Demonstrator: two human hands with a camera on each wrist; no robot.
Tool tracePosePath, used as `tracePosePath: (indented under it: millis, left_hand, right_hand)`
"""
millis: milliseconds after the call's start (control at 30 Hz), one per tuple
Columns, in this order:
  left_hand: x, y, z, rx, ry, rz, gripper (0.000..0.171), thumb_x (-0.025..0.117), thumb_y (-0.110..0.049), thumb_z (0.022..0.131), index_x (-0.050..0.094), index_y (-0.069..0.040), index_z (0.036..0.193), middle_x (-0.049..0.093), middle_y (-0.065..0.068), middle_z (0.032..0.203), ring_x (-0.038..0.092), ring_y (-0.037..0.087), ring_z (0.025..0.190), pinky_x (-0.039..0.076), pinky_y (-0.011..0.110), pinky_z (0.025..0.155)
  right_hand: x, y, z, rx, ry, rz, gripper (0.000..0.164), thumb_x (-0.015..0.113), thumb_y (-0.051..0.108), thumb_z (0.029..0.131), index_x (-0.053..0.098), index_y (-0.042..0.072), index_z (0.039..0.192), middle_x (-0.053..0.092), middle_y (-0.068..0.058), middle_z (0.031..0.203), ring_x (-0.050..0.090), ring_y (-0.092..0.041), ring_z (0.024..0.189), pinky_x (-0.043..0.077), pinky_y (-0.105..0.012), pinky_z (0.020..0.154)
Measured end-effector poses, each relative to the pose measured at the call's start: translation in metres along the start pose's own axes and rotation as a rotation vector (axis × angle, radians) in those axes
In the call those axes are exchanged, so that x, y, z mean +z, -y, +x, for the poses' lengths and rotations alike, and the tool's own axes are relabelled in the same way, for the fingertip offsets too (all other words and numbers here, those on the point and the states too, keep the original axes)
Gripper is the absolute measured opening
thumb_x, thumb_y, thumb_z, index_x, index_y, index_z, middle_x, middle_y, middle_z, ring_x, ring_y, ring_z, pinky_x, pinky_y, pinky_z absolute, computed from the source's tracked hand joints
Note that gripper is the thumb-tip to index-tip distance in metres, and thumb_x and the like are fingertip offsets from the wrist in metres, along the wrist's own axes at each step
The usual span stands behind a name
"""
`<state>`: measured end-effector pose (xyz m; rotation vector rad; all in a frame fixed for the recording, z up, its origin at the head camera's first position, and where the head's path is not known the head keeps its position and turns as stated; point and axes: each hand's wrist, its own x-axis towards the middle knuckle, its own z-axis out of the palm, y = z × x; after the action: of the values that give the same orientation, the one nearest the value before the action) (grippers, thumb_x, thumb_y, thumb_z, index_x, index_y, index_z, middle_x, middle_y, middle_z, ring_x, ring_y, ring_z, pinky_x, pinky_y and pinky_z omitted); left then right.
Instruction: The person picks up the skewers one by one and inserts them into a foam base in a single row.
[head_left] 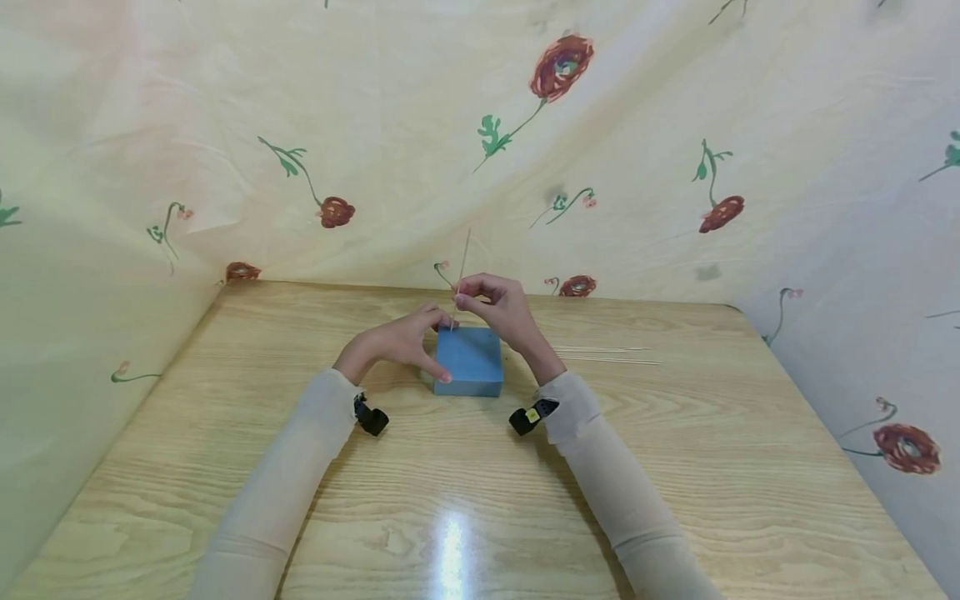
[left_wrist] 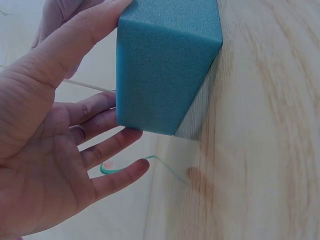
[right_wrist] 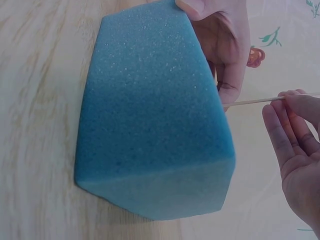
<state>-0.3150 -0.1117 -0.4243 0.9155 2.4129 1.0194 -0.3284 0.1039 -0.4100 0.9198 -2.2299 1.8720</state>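
Observation:
A blue foam block (head_left: 472, 354) lies flat on the wooden table. My left hand (head_left: 397, 340) holds it by its left side, thumb at the near edge and fingertips at the far end. In the left wrist view, the ring and little fingers are spread past the end of the block (left_wrist: 160, 75). Above the far left corner, my right hand (head_left: 501, 307) pinches a thin wooden skewer (head_left: 467, 248) between thumb and fingers. It stands nearly upright, leaning slightly right, and its lower end meets the top of the block beside the left fingertips.
Several more thin skewers (head_left: 607, 361) lie on the table just right of the right wrist. A flowered cloth (head_left: 420, 150) hangs behind the table (head_left: 390, 517) and along both sides. Each wrist carries a small black camera (head_left: 371, 418).

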Motion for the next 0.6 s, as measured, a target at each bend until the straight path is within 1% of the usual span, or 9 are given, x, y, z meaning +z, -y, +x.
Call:
tracePosePath:
  millis: [100, 167, 333, 467, 533, 600]
  left_hand:
    - [-0.0004, -0.0011, -0.0009, 0.003, 0.001, -0.002, 0.082, 0.09, -0.026, 0.079, 0.046, -0.001, 0.144, 0.041, 0.015, 0.139, 0.041, 0.034, 0.135, 0.035, 0.05, 0.118]
    - [-0.0008, -0.0017, -0.0015, 0.002, 0.001, -0.004, 0.082, 0.09, -0.026, 0.079, 0.046, -0.001, 0.144, 0.041, 0.015, 0.139, 0.04, 0.034, 0.135, 0.035, 0.051, 0.118]
    - [-0.0007, -0.0004, -0.001, -0.004, 0.001, -0.006, 0.083, 0.09, -0.027, 0.079, 0.045, -0.002, 0.144, 0.04, 0.015, 0.14, 0.04, 0.034, 0.135, 0.034, 0.051, 0.118]
    - [-0.0003, 0.0014, 0.0, -0.004, -0.002, -0.005, 0.082, 0.09, -0.027, 0.079, 0.046, -0.002, 0.144, 0.04, 0.015, 0.14, 0.04, 0.034, 0.135, 0.034, 0.051, 0.119]
    - [-0.0001, 0.0018, 0.0002, -0.002, -0.003, -0.005, 0.082, 0.09, -0.028, 0.079, 0.046, -0.002, 0.143, 0.04, 0.015, 0.14, 0.04, 0.034, 0.135, 0.034, 0.051, 0.118]
    - [0.0001, 0.0018, 0.0001, -0.003, -0.003, -0.004, 0.082, 0.09, -0.028, 0.079, 0.046, -0.002, 0.143, 0.04, 0.015, 0.14, 0.04, 0.034, 0.135, 0.034, 0.051, 0.118]
  right_hand:
    - [-0.0005, 0.0004, 0.0, -0.003, 0.006, -0.009, 0.016, 0.068, 0.003, 0.096, 0.072, -0.007, 0.108, 0.071, -0.027, 0.104, 0.07, -0.007, 0.09, 0.06, -0.027, 0.082]
    - [-0.0005, 0.0004, 0.0003, -0.001, 0.01, -0.017, 0.017, 0.068, 0.002, 0.096, 0.071, -0.01, 0.107, 0.071, -0.027, 0.107, 0.069, -0.007, 0.091, 0.06, -0.026, 0.082]
    - [-0.0004, 0.0018, 0.0003, 0.003, 0.014, -0.044, 0.018, 0.068, 0.002, 0.096, 0.071, -0.012, 0.107, 0.07, -0.028, 0.11, 0.07, -0.012, 0.093, 0.06, -0.026, 0.082]
    - [-0.0001, 0.0026, 0.0003, 0.007, 0.017, -0.078, 0.016, 0.068, 0.003, 0.096, 0.073, -0.009, 0.106, 0.071, -0.028, 0.111, 0.072, -0.017, 0.095, 0.062, -0.034, 0.084]
    - [0.0002, 0.0034, 0.0, 0.008, 0.019, -0.09, 0.016, 0.068, 0.003, 0.096, 0.073, -0.009, 0.106, 0.072, -0.027, 0.109, 0.072, -0.018, 0.095, 0.062, -0.039, 0.085]
    - [0.0004, 0.0036, -0.0003, 0.011, 0.022, -0.094, 0.016, 0.069, 0.004, 0.096, 0.073, -0.009, 0.105, 0.073, -0.025, 0.108, 0.072, -0.016, 0.094, 0.061, -0.041, 0.085]
